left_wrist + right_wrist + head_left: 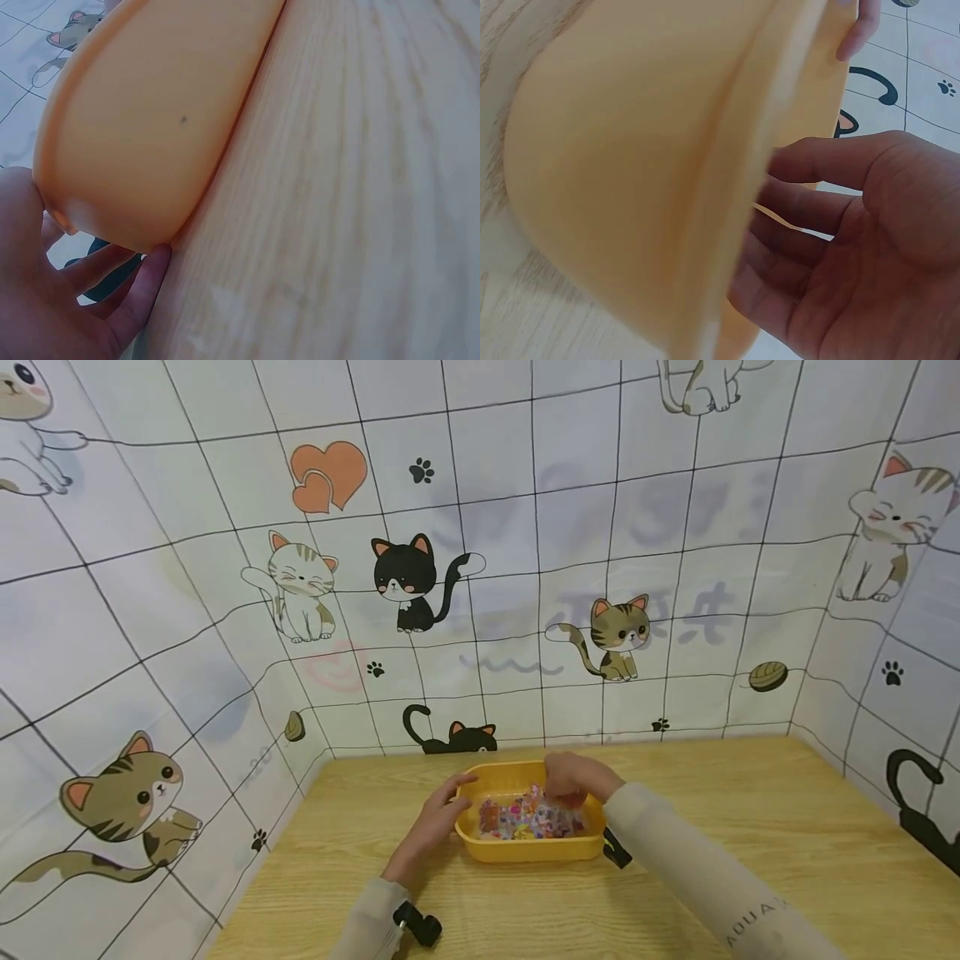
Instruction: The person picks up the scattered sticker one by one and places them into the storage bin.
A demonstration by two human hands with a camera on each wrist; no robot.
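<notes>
A yellow plastic tub [528, 852] sits on the wooden table, with a heap of small, shiny, multicoloured pieces [525, 822] inside, too small to identify. At the tub's left end my left hand [438, 810] holds the rim and end wall. In the left wrist view, the fingers [142, 289] of that hand bend against the tub's outer side, low near the table. My right hand [573, 779] reaches over the right rim into the tub, among the pieces. In the right wrist view its fingers [802, 206] are bent, with their tips hidden behind the rim.
The light wooden table [525, 910] meets a white, cat-printed sheet [510, 568] behind the tub and at both sides. Black straps with small devices show at the left wrist [420, 927] and the right wrist [617, 850].
</notes>
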